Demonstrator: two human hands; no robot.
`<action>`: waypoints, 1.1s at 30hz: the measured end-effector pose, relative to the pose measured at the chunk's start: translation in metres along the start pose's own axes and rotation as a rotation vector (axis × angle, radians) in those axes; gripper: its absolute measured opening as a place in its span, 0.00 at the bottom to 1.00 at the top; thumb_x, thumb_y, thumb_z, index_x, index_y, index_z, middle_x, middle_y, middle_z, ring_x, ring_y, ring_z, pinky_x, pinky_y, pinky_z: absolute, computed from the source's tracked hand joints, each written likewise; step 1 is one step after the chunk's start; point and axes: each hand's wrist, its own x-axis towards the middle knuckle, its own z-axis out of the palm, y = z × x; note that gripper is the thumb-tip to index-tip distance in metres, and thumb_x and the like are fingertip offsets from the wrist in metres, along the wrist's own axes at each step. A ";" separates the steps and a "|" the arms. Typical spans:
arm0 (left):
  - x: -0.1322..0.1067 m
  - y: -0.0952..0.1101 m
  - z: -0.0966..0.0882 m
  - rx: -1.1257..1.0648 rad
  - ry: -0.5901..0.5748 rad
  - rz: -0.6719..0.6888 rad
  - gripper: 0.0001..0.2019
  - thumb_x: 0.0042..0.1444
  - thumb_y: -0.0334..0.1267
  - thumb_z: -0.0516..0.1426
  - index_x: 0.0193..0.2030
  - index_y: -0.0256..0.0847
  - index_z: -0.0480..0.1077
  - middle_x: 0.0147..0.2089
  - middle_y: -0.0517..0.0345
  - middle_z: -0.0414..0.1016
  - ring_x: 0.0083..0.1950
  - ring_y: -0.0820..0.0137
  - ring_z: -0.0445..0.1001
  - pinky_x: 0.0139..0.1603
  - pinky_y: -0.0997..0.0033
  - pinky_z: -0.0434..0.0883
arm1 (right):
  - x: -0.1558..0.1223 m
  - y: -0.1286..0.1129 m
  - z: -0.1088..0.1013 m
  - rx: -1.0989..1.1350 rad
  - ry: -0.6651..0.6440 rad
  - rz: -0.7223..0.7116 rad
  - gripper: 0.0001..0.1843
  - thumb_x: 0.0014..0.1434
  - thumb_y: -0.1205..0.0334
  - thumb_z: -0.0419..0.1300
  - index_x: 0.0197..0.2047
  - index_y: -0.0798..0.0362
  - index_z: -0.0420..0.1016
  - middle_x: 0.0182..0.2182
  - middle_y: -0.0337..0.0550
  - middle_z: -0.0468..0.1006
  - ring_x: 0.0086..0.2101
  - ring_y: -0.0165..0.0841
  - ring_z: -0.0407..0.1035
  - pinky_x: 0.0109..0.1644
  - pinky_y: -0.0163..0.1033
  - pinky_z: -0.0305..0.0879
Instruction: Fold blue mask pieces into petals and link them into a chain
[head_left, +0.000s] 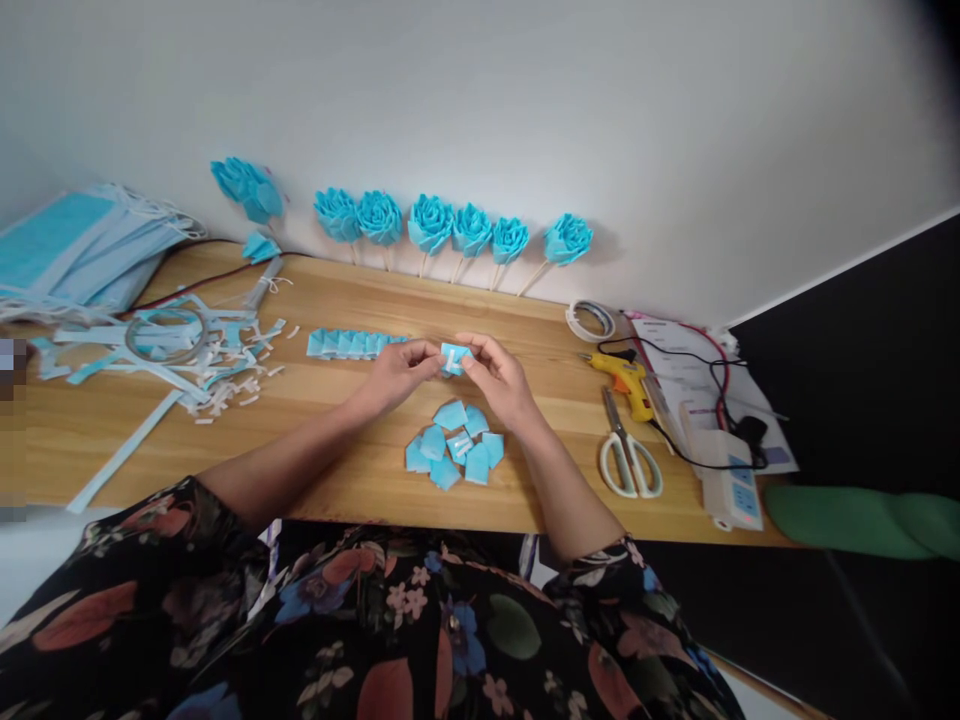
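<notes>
Between my two hands is a small blue folded petal [453, 357] with a white strip on its face. My left hand [401, 375] pinches its left edge. From the other side, my right hand [501, 378] grips the right edge, thumb in front. Just below, a loose pile of blue petals [477, 462] lies on the wooden table; one piece there shows a shiny white strip. A row of overlapping folded blue pieces [349, 344] stretches out left of my hands, its right end partly behind my left hand.
Several blue flowers on sticks [430, 224] lean against the wall. At left are stacked face masks [82, 250], cut scraps [217, 340] and a tape ring [165, 335]. At right lie a tape roll [590, 320], yellow glue gun [626, 382], scissors [630, 462] and power strip [731, 485].
</notes>
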 end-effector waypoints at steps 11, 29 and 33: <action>-0.004 0.001 0.004 0.126 0.018 0.070 0.14 0.52 0.47 0.58 0.27 0.38 0.71 0.26 0.61 0.70 0.28 0.74 0.63 0.32 0.73 0.61 | 0.001 0.004 0.002 0.000 -0.014 0.018 0.19 0.58 0.57 0.61 0.52 0.49 0.76 0.43 0.41 0.81 0.40 0.32 0.74 0.48 0.40 0.71; 0.003 -0.002 -0.002 -0.044 0.114 0.023 0.16 0.52 0.51 0.60 0.28 0.38 0.70 0.26 0.58 0.72 0.30 0.72 0.68 0.33 0.72 0.66 | 0.004 -0.003 -0.005 0.125 -0.008 0.132 0.13 0.56 0.51 0.64 0.30 0.52 0.76 0.28 0.37 0.78 0.30 0.29 0.70 0.39 0.36 0.66; 0.003 -0.004 -0.004 0.006 0.159 0.073 0.16 0.55 0.51 0.58 0.31 0.39 0.69 0.27 0.59 0.70 0.29 0.73 0.66 0.33 0.72 0.64 | 0.004 -0.002 -0.002 0.119 -0.005 0.102 0.13 0.59 0.51 0.61 0.30 0.52 0.74 0.28 0.37 0.77 0.31 0.28 0.69 0.40 0.36 0.65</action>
